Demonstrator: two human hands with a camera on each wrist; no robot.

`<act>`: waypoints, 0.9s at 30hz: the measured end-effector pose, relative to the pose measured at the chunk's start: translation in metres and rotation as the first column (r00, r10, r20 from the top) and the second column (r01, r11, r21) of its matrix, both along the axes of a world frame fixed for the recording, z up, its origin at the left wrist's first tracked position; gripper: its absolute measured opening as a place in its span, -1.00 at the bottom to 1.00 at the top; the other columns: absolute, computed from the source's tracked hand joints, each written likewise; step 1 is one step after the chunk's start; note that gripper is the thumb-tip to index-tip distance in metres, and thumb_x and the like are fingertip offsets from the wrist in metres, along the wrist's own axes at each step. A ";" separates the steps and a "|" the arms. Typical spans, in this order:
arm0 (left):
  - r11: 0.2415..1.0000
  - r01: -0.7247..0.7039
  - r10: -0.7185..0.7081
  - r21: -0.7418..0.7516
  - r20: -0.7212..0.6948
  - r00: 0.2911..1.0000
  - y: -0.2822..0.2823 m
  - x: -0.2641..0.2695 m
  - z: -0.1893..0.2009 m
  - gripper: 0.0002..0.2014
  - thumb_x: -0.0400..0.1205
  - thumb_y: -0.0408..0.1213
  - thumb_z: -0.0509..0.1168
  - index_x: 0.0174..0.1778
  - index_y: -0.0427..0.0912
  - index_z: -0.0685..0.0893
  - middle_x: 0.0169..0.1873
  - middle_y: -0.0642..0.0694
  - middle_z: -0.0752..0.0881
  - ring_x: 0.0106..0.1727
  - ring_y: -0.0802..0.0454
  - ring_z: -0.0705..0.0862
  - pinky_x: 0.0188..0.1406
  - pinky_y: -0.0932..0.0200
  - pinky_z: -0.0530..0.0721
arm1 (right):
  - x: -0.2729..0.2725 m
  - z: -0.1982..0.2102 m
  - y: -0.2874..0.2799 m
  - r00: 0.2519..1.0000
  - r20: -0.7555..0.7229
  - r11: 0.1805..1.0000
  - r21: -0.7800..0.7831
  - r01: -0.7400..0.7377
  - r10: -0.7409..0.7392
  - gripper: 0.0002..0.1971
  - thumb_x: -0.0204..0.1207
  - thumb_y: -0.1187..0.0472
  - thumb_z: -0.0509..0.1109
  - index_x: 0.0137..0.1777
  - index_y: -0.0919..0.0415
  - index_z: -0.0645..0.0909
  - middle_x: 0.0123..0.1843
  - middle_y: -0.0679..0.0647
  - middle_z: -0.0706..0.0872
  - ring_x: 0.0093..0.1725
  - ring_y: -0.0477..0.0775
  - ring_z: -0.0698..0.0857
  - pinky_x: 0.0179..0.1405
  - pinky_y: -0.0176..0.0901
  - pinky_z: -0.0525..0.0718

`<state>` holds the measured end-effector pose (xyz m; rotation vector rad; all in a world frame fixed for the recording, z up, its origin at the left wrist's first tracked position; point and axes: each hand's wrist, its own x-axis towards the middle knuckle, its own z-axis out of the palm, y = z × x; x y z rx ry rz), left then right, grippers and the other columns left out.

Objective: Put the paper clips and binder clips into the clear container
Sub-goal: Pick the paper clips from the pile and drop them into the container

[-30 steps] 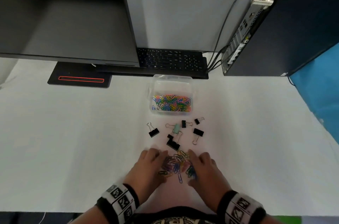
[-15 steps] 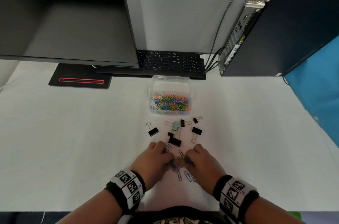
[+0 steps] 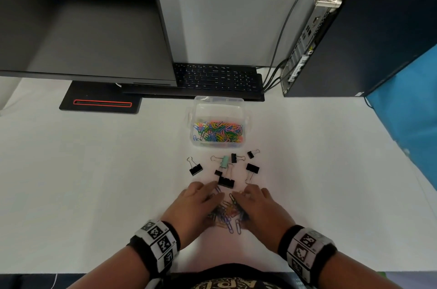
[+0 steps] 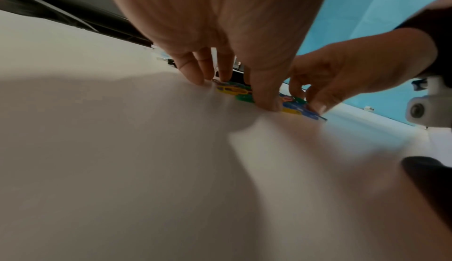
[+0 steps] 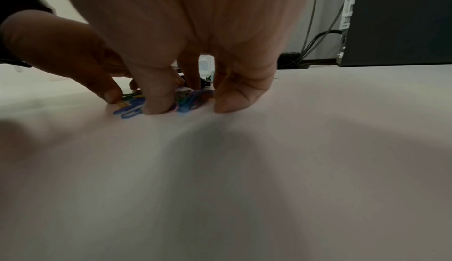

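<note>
Both hands down on desk [image 3: 71, 182], L hand [image 3: 196, 208] & R hand [image 3: 262, 210] w/ fingers curled, raking loose paper clips [image 3: 228, 214] between them. Binder clips [image 3: 225, 182] scattered just beyond; clear container [image 3: 218, 101] behind, part-filled w/ clips.

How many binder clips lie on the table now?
7 binder clips before the clear container: black leftmost, mint, black beside it, two right, two centre. Others may be hidden.

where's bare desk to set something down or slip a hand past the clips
Bare desk runs left of the clear container, below the monitor base, and right of it below the computer tower. Crowded: binder clips between the container and both hands, and the paper clip pile.
</note>
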<state>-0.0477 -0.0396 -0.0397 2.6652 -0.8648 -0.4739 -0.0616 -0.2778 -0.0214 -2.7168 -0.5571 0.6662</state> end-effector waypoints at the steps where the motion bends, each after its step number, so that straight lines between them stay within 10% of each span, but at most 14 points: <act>1: 1.000 0.003 -0.003 -0.004 0.011 1.000 -0.005 0.002 0.001 -0.39 0.41 0.05 0.42 0.41 0.12 0.47 0.44 -0.07 0.48 0.30 -0.17 0.46 0.13 -0.10 0.66 | 0.003 -0.002 0.004 1.000 0.011 1.000 0.018 0.010 -0.010 -0.39 0.48 0.02 0.44 0.49 -0.07 0.28 0.37 0.06 0.33 0.22 0.14 0.41 0.05 -0.03 0.69; 8: 0.999 -0.039 0.040 -0.013 0.067 0.997 -0.030 -0.001 0.007 -0.78 0.41 -0.23 0.48 -0.07 0.06 0.69 -0.05 -0.02 0.58 -0.07 -0.05 0.54 -0.26 0.17 0.68 | 0.010 -0.008 0.017 0.999 0.013 0.998 0.051 0.038 -0.039 -0.67 0.46 0.33 0.39 0.09 0.01 0.38 0.11 0.05 0.38 -0.03 0.12 0.48 -0.25 -0.02 0.68; 17: 0.988 -0.149 0.151 0.031 -0.131 0.980 -0.029 0.012 0.011 -0.79 0.51 -0.38 0.33 0.02 -0.05 0.66 -0.02 -0.08 0.54 -0.02 -0.09 0.51 -0.16 0.06 0.61 | 0.016 0.000 0.011 0.994 -0.071 0.994 0.068 0.087 -0.083 -0.88 0.58 0.29 0.26 0.00 0.05 0.42 -0.01 0.06 0.45 -0.29 0.07 0.42 -0.32 -0.15 0.43; 27: 0.895 -0.447 0.377 0.005 -0.545 0.749 -0.017 0.047 0.030 -0.91 0.46 -0.33 0.43 -0.30 -0.05 0.69 -0.26 0.06 0.68 -0.27 0.08 0.68 -0.26 0.20 0.68 | 0.038 0.017 -0.014 0.797 -0.507 0.846 0.218 0.487 -0.328 -0.94 0.50 0.33 0.35 -0.14 0.17 0.59 -0.13 0.08 0.67 -0.31 0.04 0.68 -0.39 -0.13 0.77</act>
